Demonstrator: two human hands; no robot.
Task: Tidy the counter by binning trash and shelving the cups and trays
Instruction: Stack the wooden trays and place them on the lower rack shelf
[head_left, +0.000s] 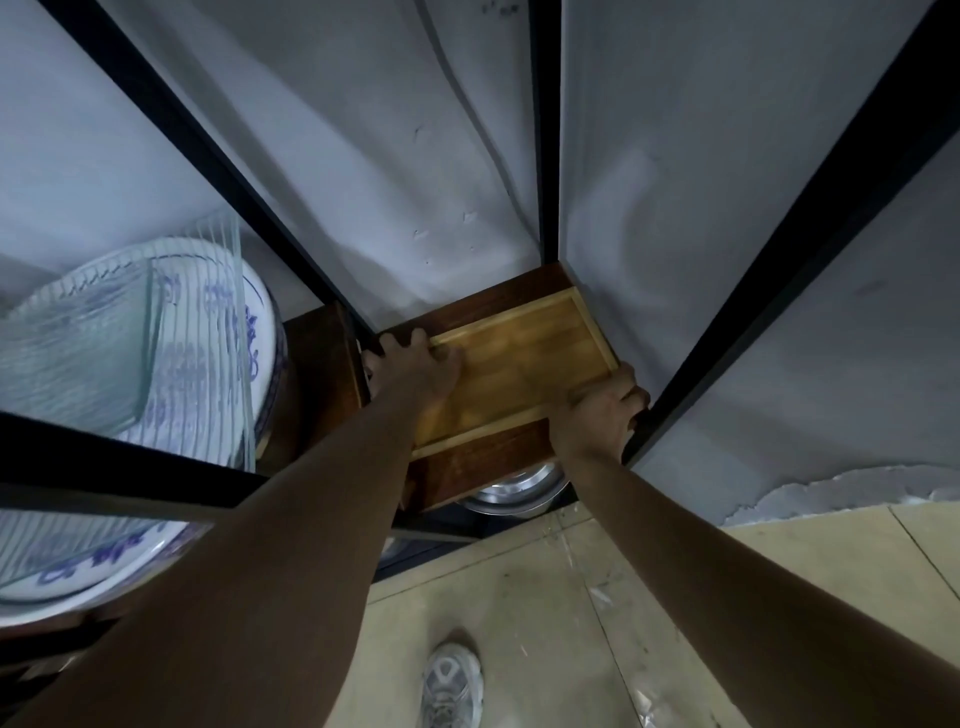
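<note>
A light wooden tray (524, 369) with a raised rim lies flat on a dark wooden shelf (488, 467) inside a black metal rack. My left hand (415, 369) rests on the tray's left end, fingers spread over its rim and base. The tray's front right corner is gripped by my right hand (597, 410), whose fingers curl around the edge next to a black upright. No cups or trash are in sight.
Black rack uprights (545, 130) frame the bay against a grey wall. To the left stand glass plates (83, 358) and a large blue-and-white ceramic dish (208, 364). A metal bowl (514, 491) sits on the level below. Beige tiled floor and a grey shoe (449, 686) lie underneath.
</note>
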